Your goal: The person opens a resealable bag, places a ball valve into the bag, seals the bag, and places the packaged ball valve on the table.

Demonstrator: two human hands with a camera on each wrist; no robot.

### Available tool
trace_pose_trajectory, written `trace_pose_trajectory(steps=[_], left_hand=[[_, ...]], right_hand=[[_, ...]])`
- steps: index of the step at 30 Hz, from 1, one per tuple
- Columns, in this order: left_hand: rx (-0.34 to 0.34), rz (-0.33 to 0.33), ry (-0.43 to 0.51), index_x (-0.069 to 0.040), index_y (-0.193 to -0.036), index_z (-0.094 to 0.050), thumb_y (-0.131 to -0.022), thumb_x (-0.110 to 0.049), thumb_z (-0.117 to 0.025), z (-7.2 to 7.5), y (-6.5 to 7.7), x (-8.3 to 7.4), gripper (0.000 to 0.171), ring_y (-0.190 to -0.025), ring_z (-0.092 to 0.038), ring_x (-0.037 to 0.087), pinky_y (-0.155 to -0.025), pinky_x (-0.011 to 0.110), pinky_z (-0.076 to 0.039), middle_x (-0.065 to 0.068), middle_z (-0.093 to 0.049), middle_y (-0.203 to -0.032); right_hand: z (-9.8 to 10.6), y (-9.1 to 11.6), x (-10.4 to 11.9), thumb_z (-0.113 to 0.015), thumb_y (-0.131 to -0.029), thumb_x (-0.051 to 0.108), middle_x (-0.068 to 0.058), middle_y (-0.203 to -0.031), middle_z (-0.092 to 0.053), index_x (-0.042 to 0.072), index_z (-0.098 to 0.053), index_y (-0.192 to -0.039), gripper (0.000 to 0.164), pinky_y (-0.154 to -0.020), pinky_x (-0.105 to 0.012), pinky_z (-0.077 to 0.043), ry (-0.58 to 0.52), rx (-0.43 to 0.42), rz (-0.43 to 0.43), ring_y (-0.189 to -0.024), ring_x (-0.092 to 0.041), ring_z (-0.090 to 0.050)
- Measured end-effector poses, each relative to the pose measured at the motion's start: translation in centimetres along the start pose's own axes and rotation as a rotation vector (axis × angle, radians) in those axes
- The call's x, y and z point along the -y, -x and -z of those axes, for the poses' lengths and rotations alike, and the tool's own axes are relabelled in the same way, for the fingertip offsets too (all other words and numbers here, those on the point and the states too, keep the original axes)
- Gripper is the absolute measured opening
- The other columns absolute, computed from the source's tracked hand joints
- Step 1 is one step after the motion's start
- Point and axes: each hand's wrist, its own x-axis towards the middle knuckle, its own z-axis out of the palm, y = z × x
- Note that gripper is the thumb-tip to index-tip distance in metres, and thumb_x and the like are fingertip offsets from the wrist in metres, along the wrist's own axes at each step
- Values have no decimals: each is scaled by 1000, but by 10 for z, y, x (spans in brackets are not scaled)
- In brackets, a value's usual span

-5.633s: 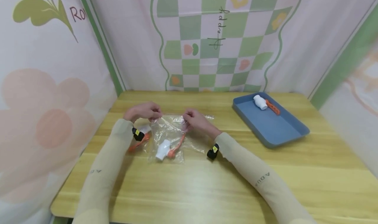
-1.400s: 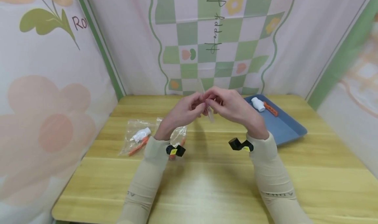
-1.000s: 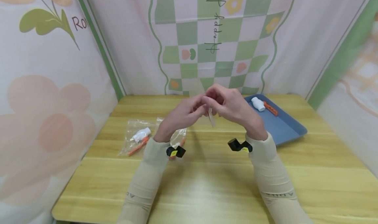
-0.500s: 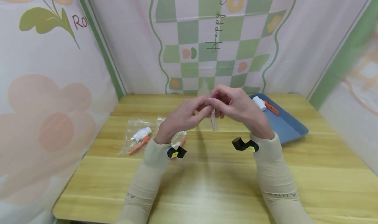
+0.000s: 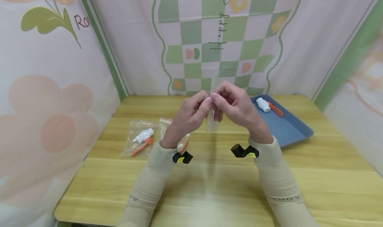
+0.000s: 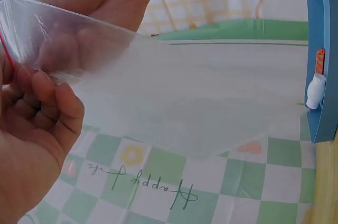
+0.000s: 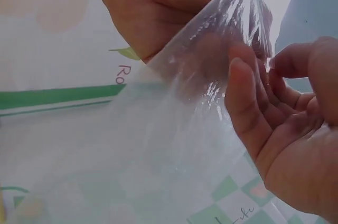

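Observation:
Raised over the table, a clear plastic zip bag [image 5: 213,122] hangs almost edge-on in the head view. My left hand [image 5: 191,114] pinches its top edge between thumb and fingers. Close beside it, my right hand [image 5: 234,104] pinches the same edge. In the left wrist view the bag [image 6: 158,92] spreads out flat and see-through, a red line along its mouth, with nothing showing inside. On the table to the left lies a bagged white pipe valve [image 5: 144,135] with an orange lever [image 5: 142,147]. A second bag [image 5: 165,125] is partly hidden by my left wrist.
A blue tray [image 5: 287,130] stands at the right back, holding a white valve [image 5: 263,105] with an orange lever [image 5: 276,109]. Patterned curtains [image 5: 191,34] close off the back and sides of the wooden table [image 5: 239,193].
Earlier, both hands held a bag with a valve low on the table; that bag now lies left. Another bag is raised, and lately it has turned slightly, with my left fingers tilting more upright.

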Motion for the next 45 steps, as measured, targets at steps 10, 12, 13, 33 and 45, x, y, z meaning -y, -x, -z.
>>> trace_pose_trajectory(steps=[10,12,13,33,45], left_hand=[[-31,0,81,-2,-77,-44,-99,-12,-36,-4,-1,-5,25,-53,-41,11,-47,25,-37,5,-44,-63],[-46,-4,111,-1,-77,-44,-98,-8,-36,-5,-1,-6,23,-54,-43,12,-47,25,-39,7,-45,-62],[-53,-5,122,0,-77,-43,-97,-6,-35,-5,-1,-6,23,-55,-44,13,-48,26,-40,7,-45,-63],[-118,-57,139,0,-76,-42,-98,-10,-34,-9,-2,-7,25,-55,-47,14,-47,26,-39,10,-47,-62],[-116,-61,193,1,-77,-42,-98,-9,-33,-11,-2,-6,25,-57,-51,16,-50,27,-42,13,-50,-64]], right_hand=[[2,2,-1,-48,-94,2,-5,-62,-57,-2,-54,-79,16,-42,-28,-47,-55,13,24,-46,-16,-55],[0,2,-2,-47,-94,2,-5,-64,-57,-3,-54,-81,15,-43,-28,-48,-71,12,59,-47,-15,-55],[0,2,-2,-47,-94,2,-5,-64,-57,-3,-54,-81,15,-43,-27,-48,-78,11,75,-47,-15,-55],[-5,0,-3,-47,-95,6,-6,-65,-56,-4,-53,-82,18,-43,-26,-47,-118,-8,155,-48,-14,-54],[-6,1,-1,-47,-95,5,-7,-64,-55,-5,-53,-82,17,-41,-25,-45,-128,-17,170,-47,-13,-53]])
